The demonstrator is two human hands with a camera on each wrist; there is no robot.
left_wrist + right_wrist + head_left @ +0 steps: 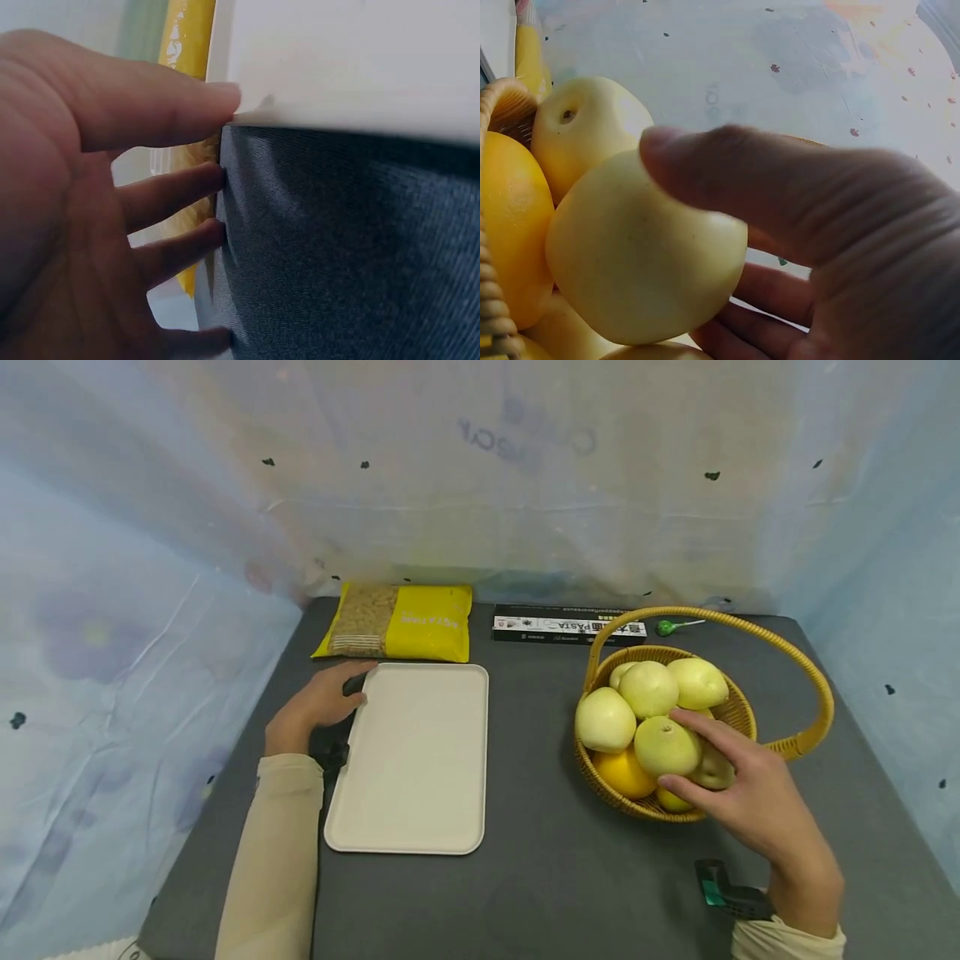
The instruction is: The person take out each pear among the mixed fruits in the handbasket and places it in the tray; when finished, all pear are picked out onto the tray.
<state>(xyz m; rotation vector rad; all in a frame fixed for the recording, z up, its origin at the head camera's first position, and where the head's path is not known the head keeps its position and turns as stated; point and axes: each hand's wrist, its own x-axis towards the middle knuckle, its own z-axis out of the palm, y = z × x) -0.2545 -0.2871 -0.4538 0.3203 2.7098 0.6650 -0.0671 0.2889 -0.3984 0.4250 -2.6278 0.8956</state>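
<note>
My right hand (765, 802) reaches into a wicker basket (750, 714) and holds a pale yellow-green pear (666, 747) with the thumb on one side and fingers on the other. In the right wrist view, the thumb lies over this pear (645, 262), which sits against other fruit. More pears (649, 688) and an orange (625, 774) fill the basket. On the left, my left hand (311, 708) touches the edge of a white rectangular tray (408, 760). The left wrist view shows the thumb at the tray's corner (300, 67), with the other fingers spread and fairly straight.
Behind the tray lies a yellow bag (431, 622) with tan pieces in its see-through window. A black pasta box (562, 625) and a green lollipop (666, 627) lie along the back of the grey table (536, 843). The basket's tall handle (823, 702) arches toward the right.
</note>
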